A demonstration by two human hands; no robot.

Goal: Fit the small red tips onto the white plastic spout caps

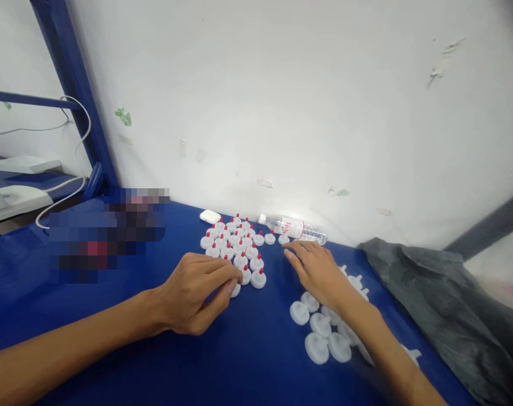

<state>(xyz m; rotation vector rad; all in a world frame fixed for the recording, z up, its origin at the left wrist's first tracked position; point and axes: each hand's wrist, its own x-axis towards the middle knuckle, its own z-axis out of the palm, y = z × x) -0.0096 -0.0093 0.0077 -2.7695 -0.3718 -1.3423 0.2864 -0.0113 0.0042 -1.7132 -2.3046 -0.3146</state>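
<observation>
On a blue table [248, 349] stands a cluster of several white caps with red tips [239, 243]. My left hand [197, 290] is curled at the near edge of that cluster, fingertips pinched on one white cap [236, 290]. My right hand [318, 270] lies flat, fingers stretched toward the cluster, holding nothing. Under and beside my right forearm sits a loose pile of plain white caps without red tips [322, 332].
A clear plastic bottle [296, 228] lies on its side against the white wall. A small white case [209, 216] lies behind the cluster. A grey cloth [442, 304] covers the table's right side. A blurred patch is at left; cables and white devices at far left.
</observation>
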